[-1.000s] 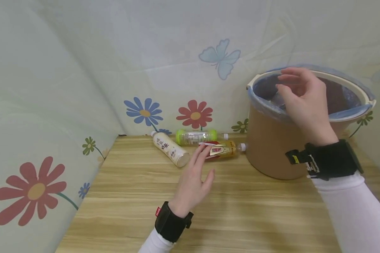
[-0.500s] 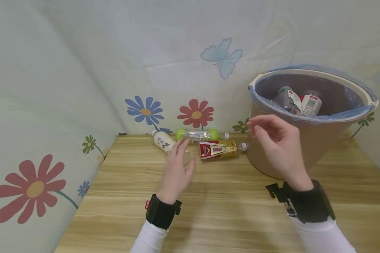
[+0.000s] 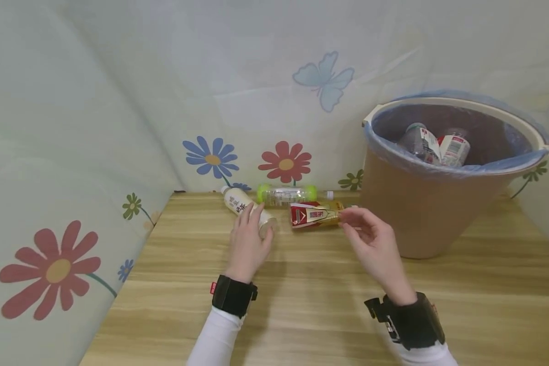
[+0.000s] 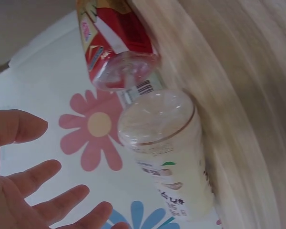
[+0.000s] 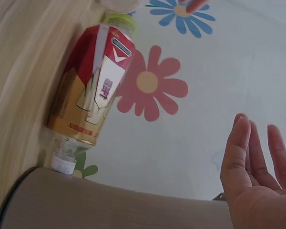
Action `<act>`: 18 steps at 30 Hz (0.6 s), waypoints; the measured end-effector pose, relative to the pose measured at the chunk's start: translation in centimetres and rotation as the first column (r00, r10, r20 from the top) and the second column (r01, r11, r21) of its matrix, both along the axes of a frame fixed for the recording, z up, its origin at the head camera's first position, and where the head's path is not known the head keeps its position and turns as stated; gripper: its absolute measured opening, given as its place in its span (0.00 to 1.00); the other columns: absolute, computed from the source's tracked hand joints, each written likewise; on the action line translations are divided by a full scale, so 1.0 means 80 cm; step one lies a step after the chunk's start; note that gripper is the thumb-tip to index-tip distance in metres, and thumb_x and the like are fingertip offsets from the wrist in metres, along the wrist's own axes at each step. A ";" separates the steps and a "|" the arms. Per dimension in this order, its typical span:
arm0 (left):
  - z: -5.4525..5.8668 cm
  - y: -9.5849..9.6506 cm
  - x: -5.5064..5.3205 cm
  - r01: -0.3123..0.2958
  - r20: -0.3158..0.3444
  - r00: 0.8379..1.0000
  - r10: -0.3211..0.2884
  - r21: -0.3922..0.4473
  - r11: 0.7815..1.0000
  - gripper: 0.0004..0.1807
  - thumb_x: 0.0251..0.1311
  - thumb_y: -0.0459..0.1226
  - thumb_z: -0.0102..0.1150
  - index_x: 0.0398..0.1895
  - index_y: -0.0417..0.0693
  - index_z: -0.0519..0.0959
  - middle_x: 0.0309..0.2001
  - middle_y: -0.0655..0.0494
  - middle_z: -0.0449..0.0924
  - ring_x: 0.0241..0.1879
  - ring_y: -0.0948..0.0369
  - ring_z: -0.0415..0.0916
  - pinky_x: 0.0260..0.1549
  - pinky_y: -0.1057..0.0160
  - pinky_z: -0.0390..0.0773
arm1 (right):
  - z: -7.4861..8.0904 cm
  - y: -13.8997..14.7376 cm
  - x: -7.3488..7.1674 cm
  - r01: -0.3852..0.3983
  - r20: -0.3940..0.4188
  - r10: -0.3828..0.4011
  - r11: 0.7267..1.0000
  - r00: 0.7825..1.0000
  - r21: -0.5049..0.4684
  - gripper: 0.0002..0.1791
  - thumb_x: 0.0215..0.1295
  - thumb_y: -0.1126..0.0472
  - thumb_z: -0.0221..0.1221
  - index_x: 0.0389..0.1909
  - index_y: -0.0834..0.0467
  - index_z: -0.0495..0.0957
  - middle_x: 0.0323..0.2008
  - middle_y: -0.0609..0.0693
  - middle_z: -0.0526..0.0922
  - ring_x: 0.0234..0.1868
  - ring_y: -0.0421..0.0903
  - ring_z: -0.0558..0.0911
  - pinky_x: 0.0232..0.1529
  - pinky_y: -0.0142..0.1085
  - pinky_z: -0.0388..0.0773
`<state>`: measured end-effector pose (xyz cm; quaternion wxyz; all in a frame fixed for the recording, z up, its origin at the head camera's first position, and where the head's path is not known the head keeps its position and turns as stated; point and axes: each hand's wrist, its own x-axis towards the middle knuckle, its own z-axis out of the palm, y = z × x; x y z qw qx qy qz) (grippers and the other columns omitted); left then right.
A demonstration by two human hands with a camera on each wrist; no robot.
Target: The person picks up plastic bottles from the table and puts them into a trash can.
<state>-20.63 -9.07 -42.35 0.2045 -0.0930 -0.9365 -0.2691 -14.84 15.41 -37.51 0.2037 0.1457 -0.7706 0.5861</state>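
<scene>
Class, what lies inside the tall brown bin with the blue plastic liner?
In the bin, a clear plastic bottle with a white label sits beside a red-and-white-labelled clear plastic bottle. The liner's front edge hides their lower ends and anything beneath.

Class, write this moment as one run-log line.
left hand: empty, near cream bottle | right hand: empty, near red-gold bottle | bin: bottles inside | green-banded bottle: lying flat

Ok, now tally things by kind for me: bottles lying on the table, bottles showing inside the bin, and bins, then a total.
Bottles on the table: 3 (cream bottle, green-ended bottle, red-and-gold bottle)
Bottles showing in the bin: 2 (left one, right one; any deeper are hidden)
Bins: 1
Total: 6
</scene>
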 end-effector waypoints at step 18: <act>-0.014 0.009 -0.035 -0.049 0.040 0.998 0.054 -0.126 0.991 0.29 0.61 0.47 0.54 0.66 0.51 0.67 0.69 0.40 0.57 0.65 0.37 0.53 0.57 0.34 0.61 | -0.014 -0.024 -0.001 -0.030 -0.060 0.046 0.970 0.997 0.241 0.19 0.59 0.73 0.57 0.52 0.61 0.75 0.51 0.55 0.77 0.49 0.49 0.78 0.48 0.48 0.79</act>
